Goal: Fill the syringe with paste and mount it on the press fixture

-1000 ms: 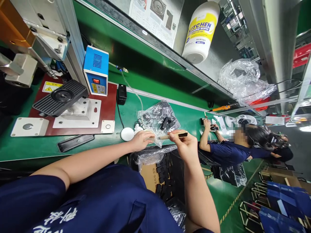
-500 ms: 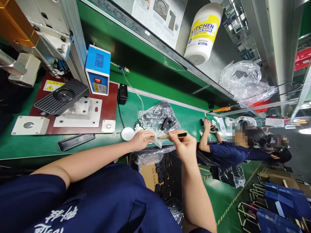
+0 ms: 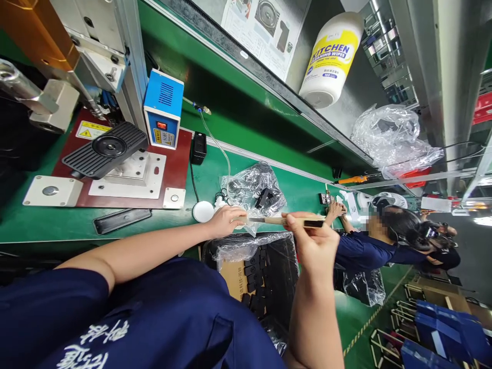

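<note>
My left hand (image 3: 227, 221) has its fingers pinched together above the bench's front edge, around something small and pale that I cannot make out. To its right, my right hand (image 3: 315, 240) grips a slim tan strip-like piece (image 3: 274, 221) with a black end. The piece points toward my left fingertips and is partly blurred, so whether it touches them I cannot tell. Just behind the hands lies a clear plastic bag (image 3: 253, 184) with black parts in it. A white round disc (image 3: 203, 211) sits left of my left hand.
At left, a black ribbed part (image 3: 105, 148) rests on a press fixture beside a blue box (image 3: 163, 107). A black tray (image 3: 122, 221) lies in front. Below my hands stands a lined bin (image 3: 282, 256) with black parts. A co-worker (image 3: 369, 243) sits at right. A wipes canister (image 3: 331, 61) stands on the shelf.
My right hand has moved to the right with the tan piece, away from my left hand. My left hand stays nearly where it was. The view has shifted slightly.
</note>
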Tool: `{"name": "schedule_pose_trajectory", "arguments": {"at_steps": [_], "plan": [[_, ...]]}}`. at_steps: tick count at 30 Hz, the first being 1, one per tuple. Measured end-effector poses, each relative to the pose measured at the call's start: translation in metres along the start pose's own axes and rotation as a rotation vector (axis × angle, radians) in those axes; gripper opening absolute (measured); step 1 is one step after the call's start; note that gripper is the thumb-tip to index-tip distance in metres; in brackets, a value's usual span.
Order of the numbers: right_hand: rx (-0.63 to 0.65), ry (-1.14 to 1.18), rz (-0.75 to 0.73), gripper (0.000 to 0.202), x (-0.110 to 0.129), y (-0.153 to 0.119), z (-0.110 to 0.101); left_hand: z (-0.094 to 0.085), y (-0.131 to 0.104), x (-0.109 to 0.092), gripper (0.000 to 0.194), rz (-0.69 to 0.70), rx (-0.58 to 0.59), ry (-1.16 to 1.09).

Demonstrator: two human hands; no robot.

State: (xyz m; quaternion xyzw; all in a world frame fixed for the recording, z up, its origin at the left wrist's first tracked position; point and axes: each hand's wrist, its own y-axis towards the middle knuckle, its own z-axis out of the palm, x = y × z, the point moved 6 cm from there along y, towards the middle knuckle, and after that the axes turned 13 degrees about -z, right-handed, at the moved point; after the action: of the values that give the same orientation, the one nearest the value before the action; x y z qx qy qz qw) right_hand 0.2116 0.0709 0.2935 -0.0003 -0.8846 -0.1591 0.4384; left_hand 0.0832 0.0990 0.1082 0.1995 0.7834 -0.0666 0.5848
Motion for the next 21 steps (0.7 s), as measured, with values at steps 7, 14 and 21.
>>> {"name": "schedule_pose_trajectory", "arguments": {"at_steps": [7, 14, 21], "plan": [[-0.055, 0.008, 0.016, 0.019, 0.002, 0.003, -0.002, 0.000, 0.001, 0.001, 0.019, 0.000, 0.006, 0.011], [-0.036, 0.014, 0.074, 0.022, 0.000, 0.003, 0.002, 0.002, 0.000, 0.002, 0.019, 0.004, 0.025, 0.022], [0.101, 0.018, 0.047, 0.021, -0.001, 0.005, 0.014, -0.001, 0.000, 0.001, 0.018, 0.002, 0.004, 0.009]]}}
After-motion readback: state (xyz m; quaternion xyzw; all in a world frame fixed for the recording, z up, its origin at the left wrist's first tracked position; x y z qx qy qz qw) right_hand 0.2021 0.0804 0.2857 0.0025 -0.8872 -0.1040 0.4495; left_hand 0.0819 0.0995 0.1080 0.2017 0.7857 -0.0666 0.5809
